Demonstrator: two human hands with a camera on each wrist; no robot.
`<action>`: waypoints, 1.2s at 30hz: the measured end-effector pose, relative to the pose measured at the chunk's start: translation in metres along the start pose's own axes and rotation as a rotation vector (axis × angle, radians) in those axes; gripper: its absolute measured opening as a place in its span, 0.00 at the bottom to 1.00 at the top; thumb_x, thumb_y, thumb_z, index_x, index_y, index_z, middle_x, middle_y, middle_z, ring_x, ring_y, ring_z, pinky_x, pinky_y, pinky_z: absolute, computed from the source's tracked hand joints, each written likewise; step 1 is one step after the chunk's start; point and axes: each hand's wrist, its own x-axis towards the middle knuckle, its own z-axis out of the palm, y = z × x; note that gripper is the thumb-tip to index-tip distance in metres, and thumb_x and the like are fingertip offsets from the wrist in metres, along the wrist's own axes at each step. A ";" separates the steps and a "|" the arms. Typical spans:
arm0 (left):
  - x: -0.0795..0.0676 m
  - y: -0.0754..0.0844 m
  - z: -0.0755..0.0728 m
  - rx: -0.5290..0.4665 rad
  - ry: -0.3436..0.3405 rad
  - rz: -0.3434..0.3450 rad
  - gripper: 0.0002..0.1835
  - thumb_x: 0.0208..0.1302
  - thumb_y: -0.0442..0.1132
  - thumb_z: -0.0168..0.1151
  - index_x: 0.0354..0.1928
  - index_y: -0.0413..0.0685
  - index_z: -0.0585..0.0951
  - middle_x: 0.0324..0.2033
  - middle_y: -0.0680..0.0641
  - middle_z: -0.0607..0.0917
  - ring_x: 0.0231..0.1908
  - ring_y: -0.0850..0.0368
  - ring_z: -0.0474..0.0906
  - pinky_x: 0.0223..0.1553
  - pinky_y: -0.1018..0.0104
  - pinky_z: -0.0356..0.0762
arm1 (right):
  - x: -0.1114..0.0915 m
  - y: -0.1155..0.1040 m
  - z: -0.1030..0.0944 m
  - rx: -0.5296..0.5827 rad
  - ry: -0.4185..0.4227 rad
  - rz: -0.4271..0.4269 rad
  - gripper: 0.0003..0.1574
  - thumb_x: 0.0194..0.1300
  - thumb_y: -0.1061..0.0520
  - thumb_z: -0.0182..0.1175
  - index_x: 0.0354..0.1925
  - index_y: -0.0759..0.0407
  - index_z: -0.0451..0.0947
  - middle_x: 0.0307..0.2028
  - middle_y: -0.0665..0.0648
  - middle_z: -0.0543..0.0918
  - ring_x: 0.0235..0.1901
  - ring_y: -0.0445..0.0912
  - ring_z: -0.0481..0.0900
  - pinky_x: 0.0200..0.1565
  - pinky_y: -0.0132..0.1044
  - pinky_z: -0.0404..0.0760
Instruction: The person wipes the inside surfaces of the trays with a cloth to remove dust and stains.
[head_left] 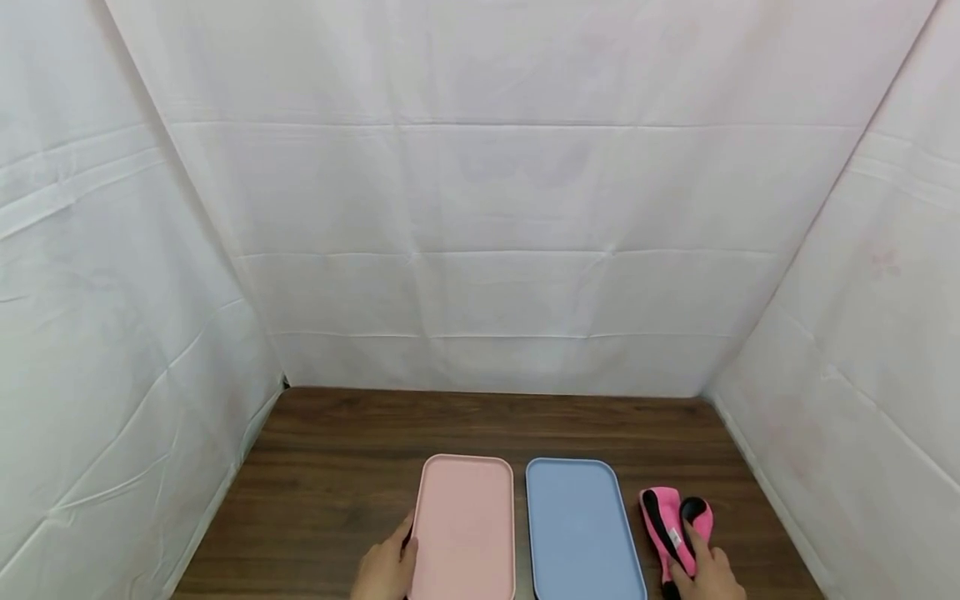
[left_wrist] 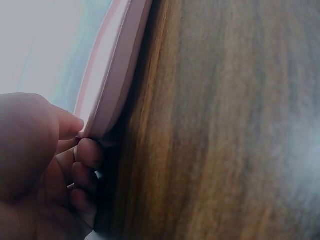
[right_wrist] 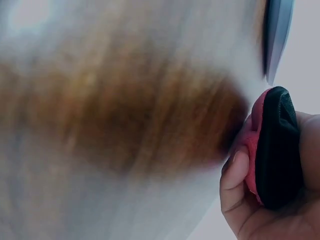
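Observation:
A pink rectangular tray (head_left: 465, 529) with a raised rim lies on the brown table. At its left edge, my left hand (head_left: 385, 567) pinches the rim, thumb above and curled fingers beneath, as the left wrist view shows. Right of it lies a blue tray (head_left: 583, 529) of similar shape, which neither hand touches. A pink and black soft fabric item (head_left: 663, 521) with a small white label is at the far right. My right hand (head_left: 708, 575) grips its near part. In the right wrist view, fingers and thumb hold the item's black side (right_wrist: 280, 150); its exact kind is unclear.
White cloth walls (head_left: 480, 292) enclose the back and both sides of the wood-grain table (head_left: 337, 458). A narrow gap separates the two trays, and the fabric item lies close to the blue tray's right edge.

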 end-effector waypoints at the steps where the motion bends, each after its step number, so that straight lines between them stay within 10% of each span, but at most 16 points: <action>1: -0.001 0.000 0.000 0.000 -0.002 0.000 0.26 0.75 0.42 0.57 0.71 0.43 0.75 0.36 0.37 0.90 0.31 0.49 0.84 0.40 0.41 0.81 | -0.003 -0.001 -0.001 0.005 0.007 -0.003 0.49 0.67 0.44 0.63 0.75 0.61 0.56 0.39 0.68 0.75 0.33 0.56 0.80 0.36 0.56 0.76; 20: -0.004 0.005 0.000 0.003 0.059 0.049 0.23 0.75 0.42 0.58 0.68 0.42 0.79 0.34 0.38 0.90 0.36 0.42 0.88 0.41 0.42 0.81 | -0.017 -0.074 -0.022 0.085 0.015 -0.107 0.52 0.72 0.35 0.59 0.81 0.58 0.54 0.43 0.64 0.74 0.32 0.50 0.74 0.31 0.43 0.70; 26: 0.002 0.009 -0.006 0.000 0.053 0.045 0.25 0.75 0.43 0.57 0.70 0.44 0.76 0.15 0.54 0.72 0.24 0.57 0.74 0.36 0.50 0.78 | -0.018 -0.103 -0.020 0.125 0.053 -0.185 0.49 0.73 0.36 0.60 0.80 0.54 0.57 0.43 0.62 0.73 0.30 0.48 0.72 0.29 0.39 0.67; 36: -0.003 0.006 -0.005 0.006 0.055 0.048 0.25 0.73 0.40 0.55 0.70 0.43 0.77 0.14 0.57 0.67 0.23 0.57 0.70 0.34 0.51 0.75 | -0.027 -0.142 0.001 0.151 0.045 -0.249 0.45 0.69 0.44 0.66 0.79 0.49 0.63 0.44 0.59 0.75 0.28 0.46 0.72 0.28 0.37 0.69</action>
